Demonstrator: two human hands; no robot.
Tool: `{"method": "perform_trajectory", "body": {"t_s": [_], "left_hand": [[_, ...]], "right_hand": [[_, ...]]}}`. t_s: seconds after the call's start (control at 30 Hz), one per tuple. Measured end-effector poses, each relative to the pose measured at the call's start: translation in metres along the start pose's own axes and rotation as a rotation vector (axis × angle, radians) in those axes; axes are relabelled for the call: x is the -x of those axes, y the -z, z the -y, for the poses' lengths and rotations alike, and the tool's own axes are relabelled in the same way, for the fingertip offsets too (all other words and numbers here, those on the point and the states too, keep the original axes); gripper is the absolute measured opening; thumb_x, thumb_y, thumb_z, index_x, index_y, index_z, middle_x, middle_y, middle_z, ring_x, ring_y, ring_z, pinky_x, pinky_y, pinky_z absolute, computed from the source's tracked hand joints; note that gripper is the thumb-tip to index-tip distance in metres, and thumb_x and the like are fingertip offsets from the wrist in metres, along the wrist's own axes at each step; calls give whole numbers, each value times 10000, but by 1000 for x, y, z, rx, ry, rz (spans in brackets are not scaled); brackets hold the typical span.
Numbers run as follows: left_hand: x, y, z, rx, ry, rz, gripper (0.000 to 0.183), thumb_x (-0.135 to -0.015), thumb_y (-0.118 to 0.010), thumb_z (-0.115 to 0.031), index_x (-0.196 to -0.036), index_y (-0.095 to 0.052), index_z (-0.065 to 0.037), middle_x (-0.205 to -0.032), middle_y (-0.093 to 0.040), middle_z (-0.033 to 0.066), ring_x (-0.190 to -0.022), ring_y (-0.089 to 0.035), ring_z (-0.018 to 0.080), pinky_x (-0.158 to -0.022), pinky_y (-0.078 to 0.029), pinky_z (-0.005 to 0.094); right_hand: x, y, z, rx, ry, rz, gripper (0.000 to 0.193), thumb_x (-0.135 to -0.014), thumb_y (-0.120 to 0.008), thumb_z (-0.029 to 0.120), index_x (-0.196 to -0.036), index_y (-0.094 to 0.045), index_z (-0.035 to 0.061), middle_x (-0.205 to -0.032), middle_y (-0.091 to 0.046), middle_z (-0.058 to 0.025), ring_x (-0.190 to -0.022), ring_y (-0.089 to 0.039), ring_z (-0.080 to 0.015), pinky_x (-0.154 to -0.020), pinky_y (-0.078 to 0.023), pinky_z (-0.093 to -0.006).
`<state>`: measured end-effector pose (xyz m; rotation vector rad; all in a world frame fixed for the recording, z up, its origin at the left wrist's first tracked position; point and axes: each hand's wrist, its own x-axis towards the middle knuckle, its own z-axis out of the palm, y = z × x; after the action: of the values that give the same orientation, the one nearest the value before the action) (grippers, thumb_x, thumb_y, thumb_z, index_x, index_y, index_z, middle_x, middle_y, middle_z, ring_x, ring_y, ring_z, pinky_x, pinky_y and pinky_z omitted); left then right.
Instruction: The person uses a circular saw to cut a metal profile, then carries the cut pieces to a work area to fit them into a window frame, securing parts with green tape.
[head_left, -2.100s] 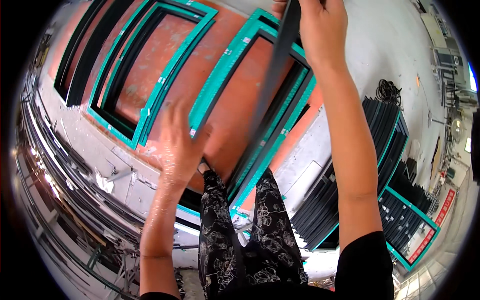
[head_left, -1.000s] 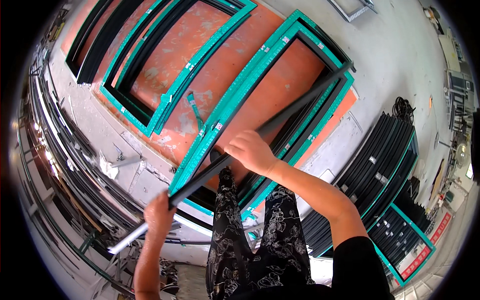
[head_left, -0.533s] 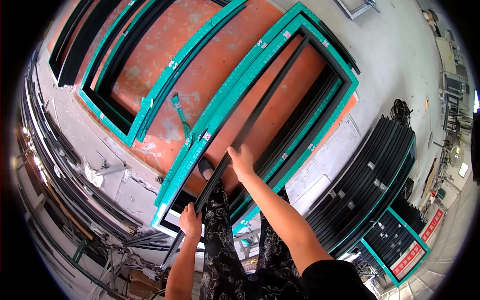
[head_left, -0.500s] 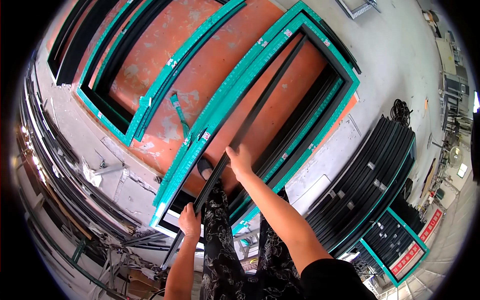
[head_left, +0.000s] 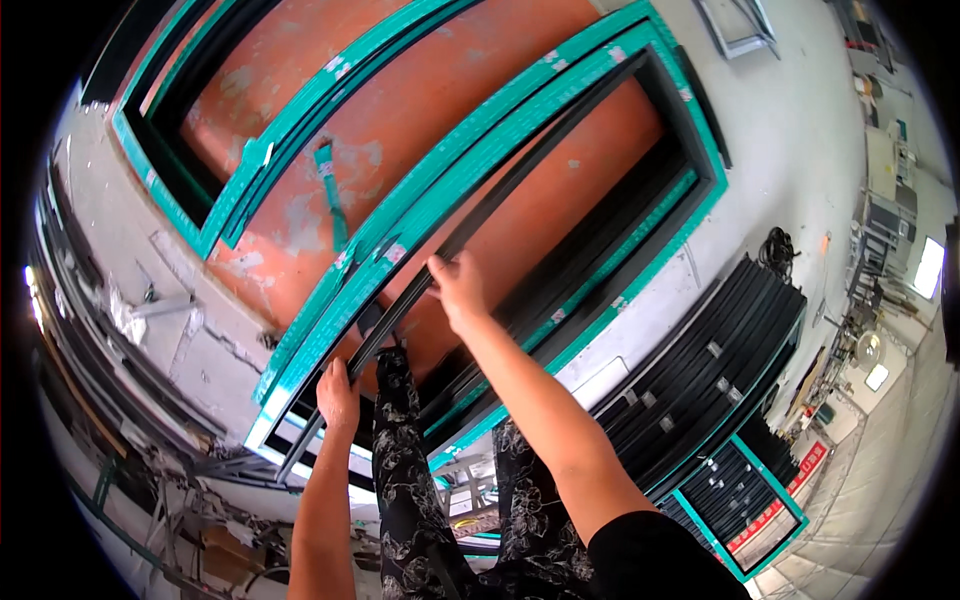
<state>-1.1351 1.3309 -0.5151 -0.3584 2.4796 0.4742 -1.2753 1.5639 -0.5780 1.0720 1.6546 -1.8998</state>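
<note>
A large rectangular frame point(head_left: 320, 345), dark with green printed film on its faces, lies slanting across the middle. Inside its opening, a long black strip point(head_left: 398, 308) runs along its left long side, from the far corner down past my left hand. My left hand point(head_left: 338, 398) grips the strip near the frame's near left end. Farther up, my right hand point(head_left: 460, 292) has its thumb and fingers closed on the same strip. One dark shoe point(head_left: 376, 325) shows partly beneath the strip, and my patterned trouser legs are inside and beside the frame.
Another green-filmed frame point(head_left: 300, 105) lies at the upper left on the orange board point(head_left: 400, 110). A torn green film strip point(head_left: 330, 190) is on the board. Bundled black profiles point(head_left: 690, 360) stand at right; long bars point(head_left: 90, 330) are stacked at left.
The view has shifted, with most things moving left. The black strip now lies closer to the frame's left long side. Both hands keep their hold on it.
</note>
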Motion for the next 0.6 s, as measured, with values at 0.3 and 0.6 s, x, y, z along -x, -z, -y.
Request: {"method": "perform_trajectory", "body": {"t_s": [0.3,0.6], "left_hand": [[-10,-39,-6,145,32,-21,576,-757,-740,-153,-1276,-512,-50,-1302,-497,186,-1198,-495,384,-1019,-424,449],[28,-22,53,24,152,-281,602,-729,-725,-117,-1287,-513,-43,-1298,-524,133,-1202,-504,343,-1013,-407,451]], "right_hand": [[-44,29,7,-271,-269,239,315,-877,-738,275,-1065,-546,112,-1031,-630,-68,-913,-626,-230,-839,-508,-513],[-54,6,4,-197,-250,354,275,-913,-688,267,-1033,-534,74,-1053,-605,-83,-987,-610,-225,-908,-561,-433]]}}
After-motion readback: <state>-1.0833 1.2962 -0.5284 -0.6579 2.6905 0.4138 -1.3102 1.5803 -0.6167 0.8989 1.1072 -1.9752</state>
